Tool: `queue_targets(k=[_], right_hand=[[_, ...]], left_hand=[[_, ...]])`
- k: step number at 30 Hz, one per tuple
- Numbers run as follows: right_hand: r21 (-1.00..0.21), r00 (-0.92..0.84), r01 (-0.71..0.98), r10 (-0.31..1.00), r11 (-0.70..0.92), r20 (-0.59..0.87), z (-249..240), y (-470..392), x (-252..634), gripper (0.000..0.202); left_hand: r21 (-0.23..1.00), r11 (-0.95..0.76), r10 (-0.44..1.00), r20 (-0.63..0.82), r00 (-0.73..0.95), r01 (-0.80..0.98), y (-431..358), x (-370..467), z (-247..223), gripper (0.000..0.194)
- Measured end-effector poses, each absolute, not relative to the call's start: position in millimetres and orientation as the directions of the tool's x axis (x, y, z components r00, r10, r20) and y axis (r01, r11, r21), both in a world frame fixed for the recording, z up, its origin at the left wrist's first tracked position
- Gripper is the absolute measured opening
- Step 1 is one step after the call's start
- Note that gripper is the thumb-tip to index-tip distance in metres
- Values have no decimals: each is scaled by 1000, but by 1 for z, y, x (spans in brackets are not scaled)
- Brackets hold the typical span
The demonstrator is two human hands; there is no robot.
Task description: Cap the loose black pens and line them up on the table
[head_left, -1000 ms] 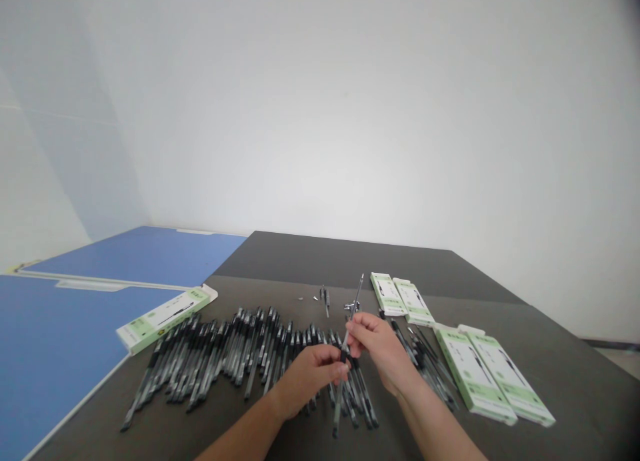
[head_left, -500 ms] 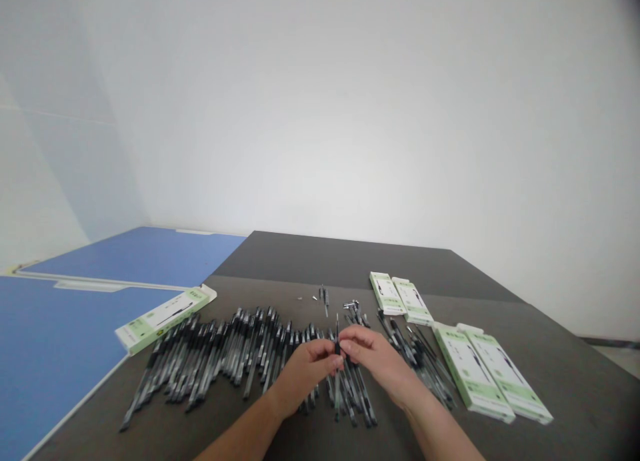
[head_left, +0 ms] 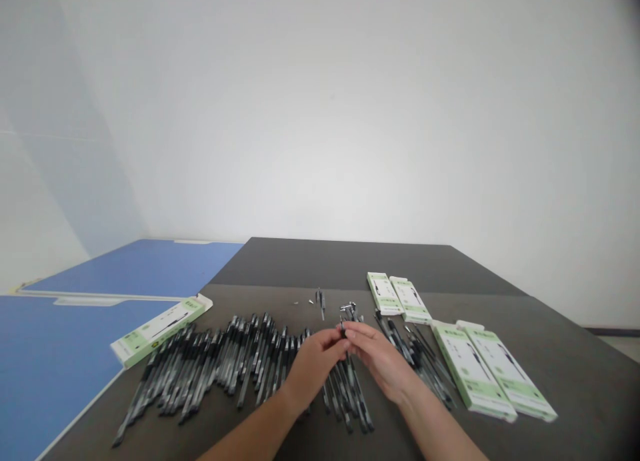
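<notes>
At the front middle of the table, my left hand [head_left: 315, 362] and my right hand [head_left: 381, 358] meet, fingertips pinched together on a gel pen [head_left: 343, 327]. Only its narrow tip shows above the fingers; most of its barrel is hidden. Underneath lies a small bunch of clear-barrelled pens [head_left: 354, 397]. To the left of my left hand spreads a large row of similar pens [head_left: 235, 354] with black grips. Just beyond my fingers are small silver pen tips [head_left: 349, 307].
One green-and-white pen box [head_left: 160, 329] lies at left, two smaller-looking boxes [head_left: 384, 294] farther back, and two more [head_left: 475, 371] at right. Another pen pile [head_left: 423, 357] lies beside my right hand. Loose parts [head_left: 321, 302] sit beyond, on the dark table [head_left: 350, 264].
My fingertips have moved slightly up the pen and closer together, so less of its tip sticks out and its lower barrel is hidden. The camera view has shifted slightly.
</notes>
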State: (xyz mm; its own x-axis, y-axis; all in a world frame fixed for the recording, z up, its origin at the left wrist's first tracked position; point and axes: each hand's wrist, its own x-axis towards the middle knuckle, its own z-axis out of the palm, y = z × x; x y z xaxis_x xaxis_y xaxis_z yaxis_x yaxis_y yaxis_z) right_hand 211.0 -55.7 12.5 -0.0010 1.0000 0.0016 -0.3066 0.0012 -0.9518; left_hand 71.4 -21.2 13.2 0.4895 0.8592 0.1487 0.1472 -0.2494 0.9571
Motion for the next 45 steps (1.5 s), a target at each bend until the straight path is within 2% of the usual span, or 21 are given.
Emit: queue_targets(k=[4,9,11,12,13,14,18,22,27,32,35,38,39,40,41,42,43,45], right_hand=[[-952,95,-286,992,109,85,14,-54,220,39],[-984,112,-30,979,177,173,8,-54,224,24],[-980,214,54,956,193,200,5,-53,226,26],[-979,267,70,942,190,202,4,-53,228,27],[-980,310,70,930,186,199,3,-52,229,28],[-981,340,59,920,184,193,2,-51,230,28],[-985,376,-7,913,172,157,0,-48,232,29],[-983,366,-40,918,176,150,-2,-46,230,28],[-983,344,-14,924,182,166,-3,-46,230,23],[-987,341,-6,928,161,150,-3,-47,230,24],[-987,321,33,934,157,159,-5,-48,227,23],[-981,295,134,939,142,176,-7,-50,221,23],[-975,283,172,941,138,183,-7,-51,219,24],[-967,266,212,944,140,195,-8,-53,216,23],[-956,246,254,946,148,211,-8,-54,214,23],[-941,225,297,946,160,232,-8,-56,211,22],[-923,205,344,946,172,252,-8,-57,209,21],[-880,171,436,942,189,287,-8,-60,206,18]], left_hand=[[948,-273,883,181,432,162,-6,82,29,28],[893,-385,851,245,464,235,8,100,29,33],[791,-488,820,269,505,369,21,101,25,36],[717,-526,815,271,513,457,31,99,24,38],[582,-538,835,269,480,609,43,95,22,39],[525,-531,844,257,471,665,57,89,21,38],[329,-527,850,213,482,784,109,61,15,29],[181,-572,820,114,561,800,126,53,4,23],[166,-584,810,58,584,794,121,62,-8,17],[346,-536,838,111,534,770,117,65,-1,13],[521,-492,860,170,480,697,103,64,10,10],[709,-425,888,207,411,563,71,61,17,26],[797,-380,905,216,366,470,58,60,18,30],[970,-198,945,151,290,138,46,58,18,28],[987,-29,960,71,272,-158,33,56,18,25],[932,90,963,9,269,-352,22,55,18,21],[867,166,964,-41,264,-470,13,54,17,18],[763,250,958,-104,267,-596,1,53,15,14]])
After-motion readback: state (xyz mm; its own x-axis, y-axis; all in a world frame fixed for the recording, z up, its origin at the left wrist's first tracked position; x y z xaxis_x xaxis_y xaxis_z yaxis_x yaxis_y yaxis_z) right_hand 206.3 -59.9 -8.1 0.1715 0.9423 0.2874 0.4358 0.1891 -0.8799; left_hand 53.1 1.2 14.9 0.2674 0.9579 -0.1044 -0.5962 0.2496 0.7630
